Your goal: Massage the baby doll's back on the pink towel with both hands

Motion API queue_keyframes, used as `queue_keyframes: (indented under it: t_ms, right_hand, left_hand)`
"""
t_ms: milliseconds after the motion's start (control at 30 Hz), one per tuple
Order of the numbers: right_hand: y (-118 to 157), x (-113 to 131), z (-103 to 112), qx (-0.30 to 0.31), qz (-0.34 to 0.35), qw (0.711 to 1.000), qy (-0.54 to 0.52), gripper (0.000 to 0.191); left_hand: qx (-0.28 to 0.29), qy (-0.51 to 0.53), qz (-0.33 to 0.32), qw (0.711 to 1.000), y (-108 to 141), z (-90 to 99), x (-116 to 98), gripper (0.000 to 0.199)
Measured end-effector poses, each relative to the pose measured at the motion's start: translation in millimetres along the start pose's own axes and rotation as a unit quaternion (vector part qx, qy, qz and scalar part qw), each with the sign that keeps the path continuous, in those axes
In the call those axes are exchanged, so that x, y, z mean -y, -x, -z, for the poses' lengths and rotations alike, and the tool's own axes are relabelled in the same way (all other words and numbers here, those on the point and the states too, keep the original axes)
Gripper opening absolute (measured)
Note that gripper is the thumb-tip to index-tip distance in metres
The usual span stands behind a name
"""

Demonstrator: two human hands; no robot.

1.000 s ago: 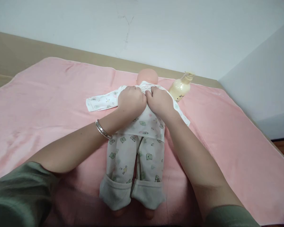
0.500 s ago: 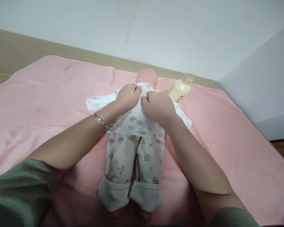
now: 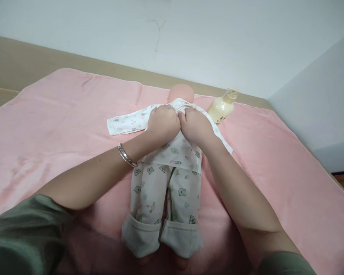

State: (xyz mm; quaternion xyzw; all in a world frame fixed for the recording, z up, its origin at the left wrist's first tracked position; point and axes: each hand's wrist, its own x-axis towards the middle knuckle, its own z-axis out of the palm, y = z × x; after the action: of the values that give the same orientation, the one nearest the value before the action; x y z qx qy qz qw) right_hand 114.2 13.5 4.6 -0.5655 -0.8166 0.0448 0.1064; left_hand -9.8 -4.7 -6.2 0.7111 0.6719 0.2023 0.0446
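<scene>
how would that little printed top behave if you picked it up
The printed top would probably be floppy, since its cloth creases and drapes. It looks thin, so likely light. Lying spread out, it seems unlikely to roll.

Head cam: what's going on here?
The left hand and right hand meet at the upper front of a white bear-print long-sleeved top, fingers curled on the cloth. The top is on a bald pink doll lying on a pink blanket. A pale-yellow pump bottle sits beside it.
</scene>
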Motion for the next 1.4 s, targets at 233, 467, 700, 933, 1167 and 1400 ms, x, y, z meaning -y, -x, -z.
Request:
queue_keyframes:
  t_ms: [233,467,700,933,1167,1400]
  right_hand:
    - [30.4,19.4,24.3,0.107,0.125,0.967,0.194,0.041]
    - [5.4,-1.7,14.0,0.034,0.006,0.999,0.016,0.054]
    - [-7.3,-13.4,4.8,0.006,-0.001,0.999,-0.041,0.06]
    - [-2.4,-6.6,11.3,0.002,-0.016,1.0,-0.012,0.053]
    - [15.8,15.5,23.0,0.033,-0.002,0.997,0.076,0.048]
    - [11.2,7.0,21.1,0.062,0.012,0.998,0.003,0.056]
  left_hand:
    - [0.048,0.106,0.047,0.992,-20.6,6.4,21.2,0.036]
    - [0.044,0.069,0.02,0.996,-22.3,5.0,22.4,0.042]
    - [0.068,-0.038,-0.002,0.997,0.0,20.3,-8.5,0.035]
    - [0.09,0.004,-0.007,0.996,-9.7,17.0,8.8,0.046]
    - [0.033,0.095,-0.012,0.995,-25.8,-5.7,25.7,0.052]
    - [-0.018,0.126,0.014,0.992,-22.7,-14.8,22.2,0.041]
